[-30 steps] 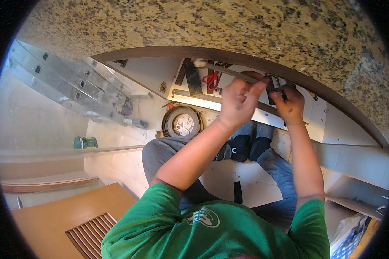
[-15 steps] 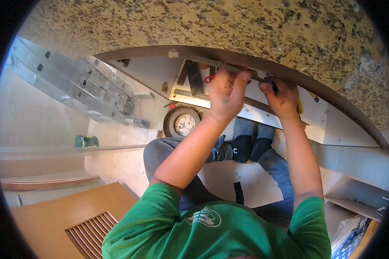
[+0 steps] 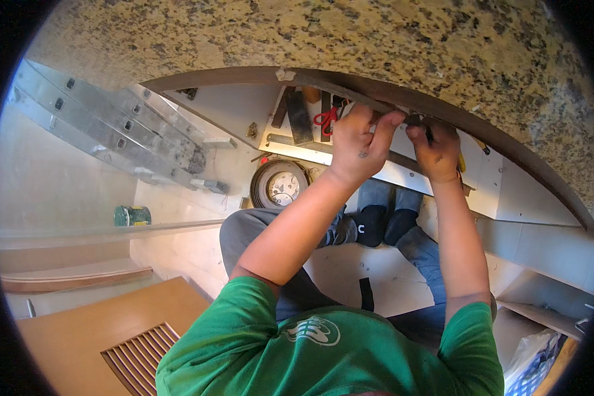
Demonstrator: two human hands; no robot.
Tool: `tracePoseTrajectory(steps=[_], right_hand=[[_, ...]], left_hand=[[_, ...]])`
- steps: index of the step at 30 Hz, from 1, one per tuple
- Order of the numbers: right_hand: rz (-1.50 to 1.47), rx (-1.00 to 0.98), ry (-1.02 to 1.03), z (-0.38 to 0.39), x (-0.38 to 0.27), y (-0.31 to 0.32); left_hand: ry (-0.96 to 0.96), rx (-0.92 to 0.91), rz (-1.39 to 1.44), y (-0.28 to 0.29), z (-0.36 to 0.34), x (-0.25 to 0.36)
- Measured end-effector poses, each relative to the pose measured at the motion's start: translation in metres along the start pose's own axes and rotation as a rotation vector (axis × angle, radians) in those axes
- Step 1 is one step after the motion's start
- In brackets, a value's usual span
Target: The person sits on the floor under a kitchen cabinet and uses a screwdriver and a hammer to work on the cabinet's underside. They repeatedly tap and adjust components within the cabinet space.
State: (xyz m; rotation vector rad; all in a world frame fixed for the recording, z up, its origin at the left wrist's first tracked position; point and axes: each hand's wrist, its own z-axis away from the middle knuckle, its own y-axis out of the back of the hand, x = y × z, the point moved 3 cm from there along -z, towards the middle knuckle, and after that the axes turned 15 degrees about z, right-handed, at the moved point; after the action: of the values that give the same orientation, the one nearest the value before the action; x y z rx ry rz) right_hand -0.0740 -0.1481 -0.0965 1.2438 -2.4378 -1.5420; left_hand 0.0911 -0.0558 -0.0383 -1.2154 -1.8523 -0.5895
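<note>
Under the rounded front edge of a speckled stone countertop [image 3: 323,39], my left hand [image 3: 360,145] pinches a thin dark strip [image 3: 336,86] that runs along the edge. A pale lump [image 3: 285,74] shows near the strip's left end. My right hand [image 3: 437,152] is closed just to the right, close to the left fingertips. Its fingers grip a small dark object [image 3: 413,120], mostly hidden, whose kind I cannot make out. Below the hands, red-handled scissors [image 3: 325,121] lie among dark flat pieces [image 3: 299,119] on a white surface.
A dark coiled band [image 3: 255,188] lies on the floor left of my legs. Farther left are a metal ladder [image 3: 122,122] and a green can [image 3: 132,216]. A wooden panel with slats [image 3: 138,356] is at lower left. Someone's dark-socked feet [image 3: 371,224] appear below the white shelf.
Both hands have shifted slightly to the right, the left one more. The strip with its pale lump has slid rightward along the counter edge. More of the red-handled scissors shows.
</note>
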Motion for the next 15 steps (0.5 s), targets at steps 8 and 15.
tracePoseTrajectory(steps=[8, 15], right_hand=[[0.085, 0.083, 0.019, -0.01, -0.007, 0.005], [0.016, -0.136, -0.151, 0.001, -0.011, 0.015]], left_hand=[[-0.109, 0.05, 0.02, 0.001, -0.005, -0.002], [-0.148, -0.018, -0.094, 0.0, 0.0, 0.005]])
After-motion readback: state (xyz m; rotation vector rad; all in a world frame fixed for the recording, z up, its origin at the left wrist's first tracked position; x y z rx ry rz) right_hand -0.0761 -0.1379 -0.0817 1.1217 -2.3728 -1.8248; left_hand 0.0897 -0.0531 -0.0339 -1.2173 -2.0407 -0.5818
